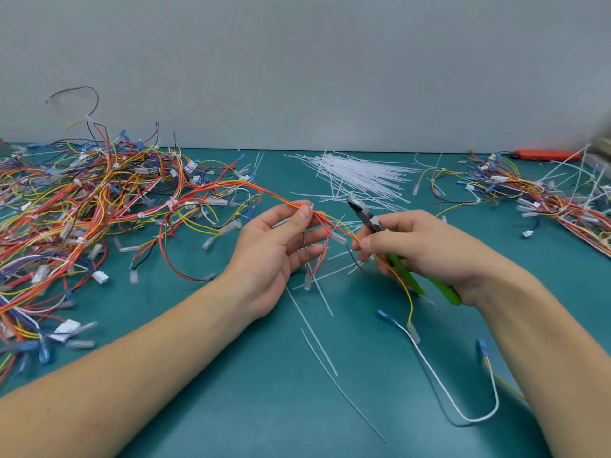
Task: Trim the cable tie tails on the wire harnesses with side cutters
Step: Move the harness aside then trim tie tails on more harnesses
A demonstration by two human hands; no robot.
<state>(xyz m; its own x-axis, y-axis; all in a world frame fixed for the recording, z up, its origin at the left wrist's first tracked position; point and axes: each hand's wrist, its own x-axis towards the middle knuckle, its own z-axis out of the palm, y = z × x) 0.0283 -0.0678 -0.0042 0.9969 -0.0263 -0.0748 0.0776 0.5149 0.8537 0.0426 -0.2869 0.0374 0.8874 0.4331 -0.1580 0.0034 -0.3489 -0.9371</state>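
Held above the green table [231, 375], mid-frame: one wire harness [231, 186], red and yellow strands running from the big pile on the left, through both hands, then trailing down toward the near right. Hard to make out any cable tie on the held stretch; blurred there, and partly covered by fingers.

Pinched between thumb and fingertips of the left hand [277, 246], palm turned up, other fingers loosely spread beneath hanging red strands. Pinched again by thumb and forefinger of the right hand [426, 249], a little further along the same strands.

Also gripped in the right hand: side cutters [370, 219], green handles tucked under the palm and poking out past the wrist, metal nose pointing up and left, apart from the wires. Blades too small and blurred to say whether closed or parted.

Left: a tangled pile of harnesses [66, 206], cut off by the frame edge. Right: a second pile [545, 193], likewise cut off, top corner smeared by motion blur. Behind the hands: a heap of white cable ties [360, 175]. Loose white tie strips [317, 328] scattered on the table near the forearms. Far right, at the wall: an orange tool [542, 155], partly hidden and unclear.
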